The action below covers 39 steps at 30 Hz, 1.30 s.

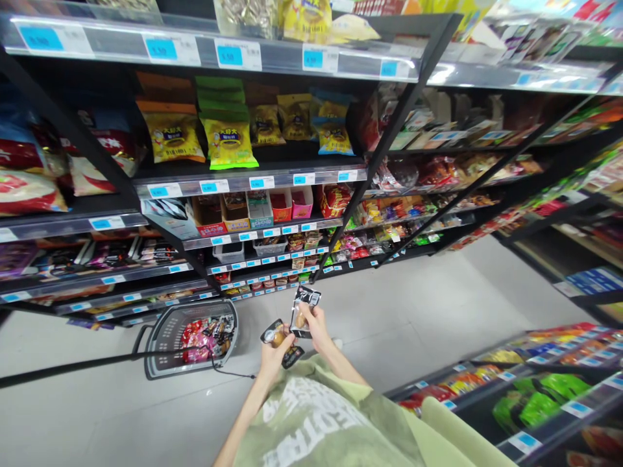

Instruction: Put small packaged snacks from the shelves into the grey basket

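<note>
My left hand (275, 353) is closed around a small dark snack packet (273, 335), with a second dark packet (293, 355) showing just below it. My right hand (315, 320) grips another black and silver snack packet (304, 309) and holds it upright, a little higher than the left hand. Both hands are close together in front of my green shirt, above the grey floor. A grey shopping basket (165, 334) with several red and pink packets inside stands on the floor to the left of my hands.
Black store shelves (253, 178) full of snack bags and small boxes with blue price tags run along the far side of the aisle. A lower shelf (535, 383) with green and orange packets stands at my right. Grey floor lies between them.
</note>
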Each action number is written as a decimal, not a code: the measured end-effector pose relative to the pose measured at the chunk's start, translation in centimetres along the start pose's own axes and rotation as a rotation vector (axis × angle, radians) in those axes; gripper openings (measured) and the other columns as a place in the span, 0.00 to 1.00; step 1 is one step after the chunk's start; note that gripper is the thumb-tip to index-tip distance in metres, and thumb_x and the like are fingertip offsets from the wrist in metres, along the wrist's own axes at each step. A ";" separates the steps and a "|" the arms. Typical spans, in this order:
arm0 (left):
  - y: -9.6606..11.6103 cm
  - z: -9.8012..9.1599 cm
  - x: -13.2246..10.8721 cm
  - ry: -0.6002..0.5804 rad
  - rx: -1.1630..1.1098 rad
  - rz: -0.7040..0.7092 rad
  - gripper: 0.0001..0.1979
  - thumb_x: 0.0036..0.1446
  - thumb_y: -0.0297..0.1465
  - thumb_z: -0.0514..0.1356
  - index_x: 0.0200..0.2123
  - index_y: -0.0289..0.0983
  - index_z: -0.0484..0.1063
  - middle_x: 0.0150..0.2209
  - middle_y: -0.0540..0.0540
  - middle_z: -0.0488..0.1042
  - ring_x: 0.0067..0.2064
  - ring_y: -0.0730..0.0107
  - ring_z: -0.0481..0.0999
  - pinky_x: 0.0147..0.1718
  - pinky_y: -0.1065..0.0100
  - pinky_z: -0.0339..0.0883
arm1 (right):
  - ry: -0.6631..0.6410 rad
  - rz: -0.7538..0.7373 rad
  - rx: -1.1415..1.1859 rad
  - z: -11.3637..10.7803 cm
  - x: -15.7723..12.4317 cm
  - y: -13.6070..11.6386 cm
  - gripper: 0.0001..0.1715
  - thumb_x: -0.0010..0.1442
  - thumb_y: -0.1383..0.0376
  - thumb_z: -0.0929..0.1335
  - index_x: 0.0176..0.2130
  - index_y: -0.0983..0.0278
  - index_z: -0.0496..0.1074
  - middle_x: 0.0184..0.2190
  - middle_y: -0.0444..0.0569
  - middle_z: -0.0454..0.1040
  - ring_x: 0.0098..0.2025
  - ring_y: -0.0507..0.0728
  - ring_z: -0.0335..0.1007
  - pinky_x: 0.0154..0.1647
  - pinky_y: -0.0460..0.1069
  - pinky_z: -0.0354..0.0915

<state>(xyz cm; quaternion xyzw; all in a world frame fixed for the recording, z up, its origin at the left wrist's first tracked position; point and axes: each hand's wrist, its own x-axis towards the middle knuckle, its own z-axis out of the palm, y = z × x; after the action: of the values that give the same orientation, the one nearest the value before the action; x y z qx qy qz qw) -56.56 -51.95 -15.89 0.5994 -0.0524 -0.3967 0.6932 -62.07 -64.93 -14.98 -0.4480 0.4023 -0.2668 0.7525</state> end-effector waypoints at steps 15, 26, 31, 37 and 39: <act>0.8 -0.6 0.6 -0.050 0.784 0.810 0.07 0.60 0.27 0.60 0.40 0.37 0.77 0.38 0.45 0.78 0.37 0.70 0.78 0.37 0.71 0.72 | -0.110 -0.017 0.054 0.4 0.6 -0.4 0.26 0.49 0.52 0.77 0.43 0.61 0.70 0.37 0.45 0.74 0.23 0.46 0.60 0.22 0.43 0.58; 1.0 0.0 -0.2 0.104 0.092 0.029 0.18 0.47 0.41 0.71 0.32 0.32 0.75 0.27 0.45 0.78 0.28 0.67 0.78 0.29 0.67 0.77 | -0.092 0.079 0.201 -0.3 1.5 0.4 0.35 0.43 0.59 0.80 0.47 0.60 0.65 0.33 0.42 0.75 0.23 0.46 0.62 0.18 0.40 0.51; 1.0 -0.1 -0.5 0.085 -0.013 -0.027 0.20 0.45 0.41 0.72 0.33 0.32 0.74 0.28 0.46 0.78 0.28 0.67 0.78 0.27 0.67 0.76 | -0.238 0.130 0.157 -0.1 0.3 -0.4 0.28 0.46 0.57 0.79 0.44 0.65 0.73 0.38 0.48 0.77 0.32 0.52 0.71 0.30 0.45 0.65; 0.3 -1.1 -0.3 0.048 0.046 -0.046 0.21 0.44 0.42 0.72 0.35 0.32 0.74 0.27 0.45 0.78 0.27 0.68 0.77 0.26 0.69 0.74 | -0.393 0.140 0.134 0.4 -1.7 -0.7 0.33 0.49 0.58 0.78 0.53 0.60 0.70 0.46 0.52 0.78 0.43 0.57 0.76 0.41 0.49 0.69; -0.2 -1.6 0.0 0.048 0.072 -0.060 0.22 0.46 0.43 0.71 0.37 0.32 0.75 0.29 0.44 0.78 0.29 0.68 0.78 0.27 0.71 0.73 | -0.389 0.133 0.101 0.1 -1.3 0.4 0.35 0.49 0.60 0.78 0.54 0.60 0.69 0.47 0.53 0.78 0.46 0.58 0.76 0.46 0.51 0.70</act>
<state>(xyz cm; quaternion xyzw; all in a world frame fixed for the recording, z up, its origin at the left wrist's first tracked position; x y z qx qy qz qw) -55.79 -50.64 -16.52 0.6347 -0.0321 -0.4008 0.6599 -62.65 -63.73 -14.88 -0.4252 0.2641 -0.1450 0.8535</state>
